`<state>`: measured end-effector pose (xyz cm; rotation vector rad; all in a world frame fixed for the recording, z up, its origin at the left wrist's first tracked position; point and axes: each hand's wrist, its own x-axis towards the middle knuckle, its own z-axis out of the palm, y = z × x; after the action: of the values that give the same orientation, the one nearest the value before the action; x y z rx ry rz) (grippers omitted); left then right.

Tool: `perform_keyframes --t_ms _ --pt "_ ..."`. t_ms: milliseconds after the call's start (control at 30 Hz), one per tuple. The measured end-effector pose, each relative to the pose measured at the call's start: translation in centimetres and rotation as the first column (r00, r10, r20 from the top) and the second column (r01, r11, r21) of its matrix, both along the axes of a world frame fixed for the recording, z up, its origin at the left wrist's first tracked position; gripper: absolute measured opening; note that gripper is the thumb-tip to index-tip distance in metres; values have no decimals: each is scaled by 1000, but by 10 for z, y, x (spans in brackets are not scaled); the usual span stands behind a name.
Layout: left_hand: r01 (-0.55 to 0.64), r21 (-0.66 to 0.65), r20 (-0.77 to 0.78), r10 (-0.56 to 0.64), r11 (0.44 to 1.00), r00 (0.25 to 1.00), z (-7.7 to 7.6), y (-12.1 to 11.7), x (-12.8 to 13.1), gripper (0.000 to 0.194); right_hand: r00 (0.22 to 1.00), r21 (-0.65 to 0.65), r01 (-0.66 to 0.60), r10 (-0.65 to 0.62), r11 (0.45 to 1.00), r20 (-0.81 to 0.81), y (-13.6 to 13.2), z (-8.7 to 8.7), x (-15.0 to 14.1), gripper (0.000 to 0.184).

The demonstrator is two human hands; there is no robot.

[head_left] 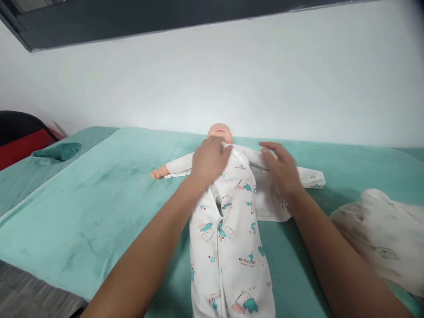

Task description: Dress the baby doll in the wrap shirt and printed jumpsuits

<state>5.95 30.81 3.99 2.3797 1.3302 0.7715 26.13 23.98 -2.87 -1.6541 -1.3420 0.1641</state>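
A baby doll point(220, 130) lies on its back, its bare head towards the wall. It wears a white printed sleeper point(243, 238), whose front gapes partway down near the chest. Over the doll's upper chest, by the collar, rests my left hand point(210, 160), thumb apart from the bent fingers; the fingertips are partly hidden. My right hand point(281, 170), slightly blurred, is held open above the white top point(271, 201) spread out beside the doll. That top's sleeve point(311, 177) stretches to the right. On the left, a white sleeve covers the doll's arm, and its small hand point(159, 172) pokes out.
A teal cover point(99, 212) spreads over the bed. Crumpled pale cloth point(384, 238) lies at the right, near my forearm. A bunched teal fold point(58, 151) and a red and black object point(23, 137) are at the far left. Behind rises a white wall point(232, 79).
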Motion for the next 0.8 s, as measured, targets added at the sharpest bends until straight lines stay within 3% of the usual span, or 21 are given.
perform_keyframes --t_ms 67,133,300,367,467,567,667,733,800 --pt "-63 -87 159 77 994 984 -14 5 -21 33 986 -44 -165 166 985 22 1 6 -27 41" --pt "-73 -109 246 98 991 964 -27 8 -32 34 970 -65 -239 241 969 17 2 9 -40 41" --pt "-59 174 224 19 983 974 -38 3 -29 24 969 -98 -244 238 965 -70 1 10 -40 39" --pt "-50 267 206 -6 962 978 -39 -3 -26 34 976 -20 -213 211 977 -60 0 10 -43 33" --pt "-66 280 256 -8 958 967 -40 -9 -30 48 974 131 -146 166 980 -152 -5 7 -48 29" --pt "-9 153 252 -30 988 967 -43 -12 -48 53 932 110 -161 188 981 -309 -14 1 -46 39" --pt "116 -76 179 -101 990 979 -45 -19 -81 47 941 -53 -230 208 972 -267 -24 -2 -37 49" --pt "245 -253 194 -199 936 961 -44 -28 -106 41 944 -150 -292 259 945 -206 -34 -1 -31 46" --pt "375 -380 252 -296 845 921 -43 -38 -125 59 909 -208 -398 355 894 -218 -47 0 -29 39"
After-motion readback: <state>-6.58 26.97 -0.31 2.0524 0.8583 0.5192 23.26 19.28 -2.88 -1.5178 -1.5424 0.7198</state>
